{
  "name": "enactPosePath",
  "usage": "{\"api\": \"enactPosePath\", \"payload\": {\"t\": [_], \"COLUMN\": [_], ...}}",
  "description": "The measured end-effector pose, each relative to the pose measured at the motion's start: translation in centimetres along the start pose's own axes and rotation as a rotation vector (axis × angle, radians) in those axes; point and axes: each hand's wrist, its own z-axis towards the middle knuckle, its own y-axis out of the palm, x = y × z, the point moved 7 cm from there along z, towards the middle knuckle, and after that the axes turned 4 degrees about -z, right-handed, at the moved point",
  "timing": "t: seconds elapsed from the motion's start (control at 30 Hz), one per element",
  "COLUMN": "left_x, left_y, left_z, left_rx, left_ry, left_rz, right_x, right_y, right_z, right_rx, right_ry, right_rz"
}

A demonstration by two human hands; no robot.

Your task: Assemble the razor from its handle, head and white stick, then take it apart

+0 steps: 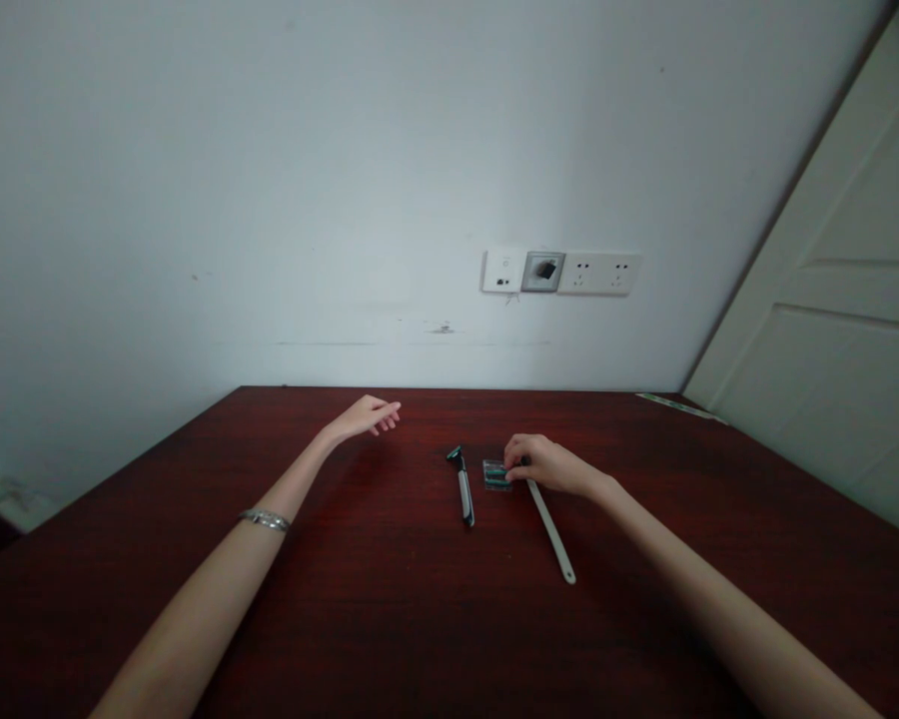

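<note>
A razor (463,486) with a dark green head and black-and-white handle lies on the dark red wooden table (390,609). Just right of it sits a small clear case of green blade cartridges (495,474). My right hand (545,463) rests with curled fingers on the case's right edge and over the top end of a long white stick-like handle (552,533) that runs toward me. My left hand (366,414) hovers farther left near the back of the table, fingers loosely spread and holding nothing. A metal bracelet (265,518) is on my left wrist.
A white wall stands right behind the table, with a row of sockets and a switch (560,272). A white door (839,330) is at the right. A thin pale strip (674,404) lies at the table's back right corner.
</note>
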Motion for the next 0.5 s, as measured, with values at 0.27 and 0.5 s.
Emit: {"api": "enactPosePath", "payload": {"t": [0.27,0.5], "left_x": [-0.27,-0.23], "left_y": [0.01,0.04], "left_z": [0.12,0.02], "left_rx": [-0.012,-0.008], "left_ry": [0.003,-0.004], "left_rz": [0.006,0.013], "right_x": [0.11,-0.13], "right_y": [0.08,-0.03], "right_z": [0.17,0.1], "right_rx": [-0.004,-0.005], "right_ry": [-0.02,-0.027], "right_rz": [0.048,0.05]}}
